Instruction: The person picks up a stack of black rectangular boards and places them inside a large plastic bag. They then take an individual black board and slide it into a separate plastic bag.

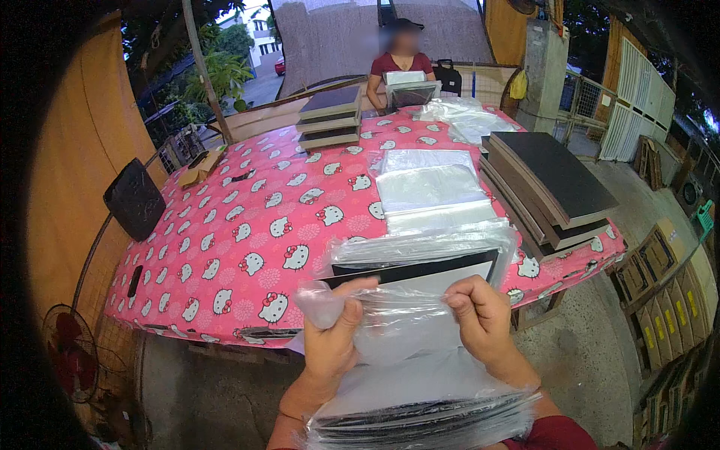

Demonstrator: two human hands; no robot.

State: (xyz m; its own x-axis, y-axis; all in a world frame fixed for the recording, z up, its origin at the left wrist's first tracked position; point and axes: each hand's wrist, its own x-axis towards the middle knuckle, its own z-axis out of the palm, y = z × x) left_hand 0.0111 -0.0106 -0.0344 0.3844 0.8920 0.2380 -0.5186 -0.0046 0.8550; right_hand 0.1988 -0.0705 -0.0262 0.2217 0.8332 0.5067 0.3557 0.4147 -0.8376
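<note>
Between my hands is a clear plastic bag (405,319). My left hand (335,334) grips its left side, with thumb and fingers closed on the crumpled film. On the other side my right hand (482,315) pinches the film near the top edge. Just beyond them, a black-and-white flat panel (450,274) lies partly inside plastic at the near table edge. Below my hands, close to my body, sits a pile of plastic-covered sheets (420,424) with dark edges. Film glare hides what, if anything, is inside the bag.
A pink patterned cloth (247,232) covers the table. More clear bags (427,184) lie ahead. Thick black boards (555,176) are stacked at right, others (330,116) at far left. Across the table a person (401,64) holds a wrapped panel. A fan (71,352) stands at left.
</note>
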